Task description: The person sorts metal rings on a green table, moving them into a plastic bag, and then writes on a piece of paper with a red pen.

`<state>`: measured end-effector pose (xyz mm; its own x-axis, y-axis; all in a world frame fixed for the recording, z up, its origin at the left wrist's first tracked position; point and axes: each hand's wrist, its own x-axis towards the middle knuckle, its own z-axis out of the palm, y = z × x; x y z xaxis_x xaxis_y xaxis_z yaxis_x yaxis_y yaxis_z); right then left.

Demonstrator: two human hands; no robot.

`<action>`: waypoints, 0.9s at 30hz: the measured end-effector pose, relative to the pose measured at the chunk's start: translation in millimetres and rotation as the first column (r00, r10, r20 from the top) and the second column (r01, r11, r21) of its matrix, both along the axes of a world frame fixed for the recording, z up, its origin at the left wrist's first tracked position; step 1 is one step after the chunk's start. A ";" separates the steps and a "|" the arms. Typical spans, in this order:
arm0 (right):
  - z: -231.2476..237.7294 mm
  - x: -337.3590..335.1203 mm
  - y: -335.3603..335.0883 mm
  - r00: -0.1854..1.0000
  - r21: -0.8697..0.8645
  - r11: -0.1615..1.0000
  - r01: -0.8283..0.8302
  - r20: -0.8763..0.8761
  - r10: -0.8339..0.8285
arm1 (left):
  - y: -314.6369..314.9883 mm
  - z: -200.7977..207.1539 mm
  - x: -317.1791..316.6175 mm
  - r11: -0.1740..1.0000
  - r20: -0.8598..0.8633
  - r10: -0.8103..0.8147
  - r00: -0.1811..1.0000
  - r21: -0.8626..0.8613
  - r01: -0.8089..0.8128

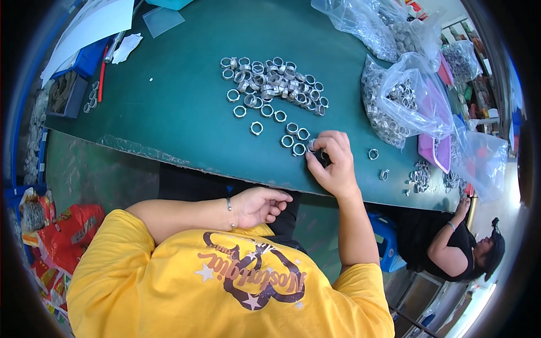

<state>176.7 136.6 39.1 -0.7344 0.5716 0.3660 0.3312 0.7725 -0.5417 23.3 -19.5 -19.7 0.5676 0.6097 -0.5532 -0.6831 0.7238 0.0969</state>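
Observation:
A loose heap of silver metal hose clamps (265, 79) lies on the green table, with several more spread below it toward the near edge. At that lower group my right hand (333, 160) is closed, thumb and fingers pinched on a hose clamp (311, 145) that they partly cover. Close beside it, another clamp (298, 149) rests flat on the tabletop. My left hand (260, 207) is in front of the table's near edge, fingers curled inward; what they hold, if anything, is hidden.
Clear bags of clamps (389, 107) and a pink tray (434, 152) stand at the right. A co-worker (451, 248) sits beyond, one hand at the table. At the left are a grey bin (67, 96) and a red rod (102, 79); a blue stool (386, 242) stands below the table.

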 end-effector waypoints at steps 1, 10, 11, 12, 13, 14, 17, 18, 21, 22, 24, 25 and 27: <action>1.8 -1.6 -0.8 1.000 -0.030 0.999 0.014 -0.027 -0.015 | 0.1 -1.0 -0.1 1.000 0.023 0.019 1.000 0.010 -0.020; 7.7 -19.1 -28.8 0.998 0.018 0.998 -0.067 -0.012 0.067 | 0.7 -5.8 8.7 0.968 0.331 0.251 0.910 -0.070 -0.241; 9.5 -17.8 -37.8 0.992 0.020 0.992 -0.127 -0.013 0.127 | 0.1 -6.3 9.2 0.962 0.404 0.270 0.874 -0.071 -0.265; 12.2 -17.5 -50.6 0.985 -0.004 0.985 -0.170 -0.026 0.170 | -2.8 -5.8 7.0 0.948 0.511 0.304 0.804 -0.081 -0.307; 14.7 -18.4 -64.0 0.976 -0.028 0.976 -0.215 -0.039 0.214 | -3.4 -6.2 6.2 0.951 0.582 0.274 0.766 -0.045 -0.306; 16.8 -19.8 -73.4 0.955 -0.052 0.955 -0.293 -0.057 0.290 | -4.8 -12.0 8.0 0.949 0.639 0.260 0.724 -0.029 -0.315; 19.7 -28.0 -73.7 0.920 -0.108 0.928 -0.356 -0.215 0.328 | -7.3 -18.4 5.4 0.932 0.706 0.298 0.643 -0.071 -0.355; 16.5 -32.9 -64.1 0.958 0.012 0.970 -0.243 -0.155 0.242 | -7.6 -18.4 4.7 0.943 0.579 0.316 0.752 -0.106 -0.315; 10.9 -52.8 -34.8 0.999 0.137 0.991 0.010 -0.032 -0.006 | -6.2 -12.3 0.4 0.958 0.471 0.282 0.836 -0.094 -0.271; 3.9 -53.7 -28.9 0.999 0.053 0.999 0.013 -0.037 -0.011 | -5.7 -10.1 -0.1 0.957 0.448 0.290 0.846 -0.107 -0.271; -5.1 -53.1 -21.6 0.999 -0.081 0.997 0.019 -0.035 -0.022 | -7.0 -8.7 -0.8 0.955 0.433 0.295 0.852 -0.116 -0.272; -0.2 -60.9 -22.2 0.999 -0.031 0.999 0.007 -0.045 -0.008 | -8.0 -9.5 -1.0 0.955 0.440 0.296 0.848 -0.112 -0.276; 10.1 -81.5 -25.1 0.998 0.068 0.998 -0.013 -0.064 0.018 | -8.2 -10.2 -2.5 0.954 0.443 0.299 0.845 -0.112 -0.279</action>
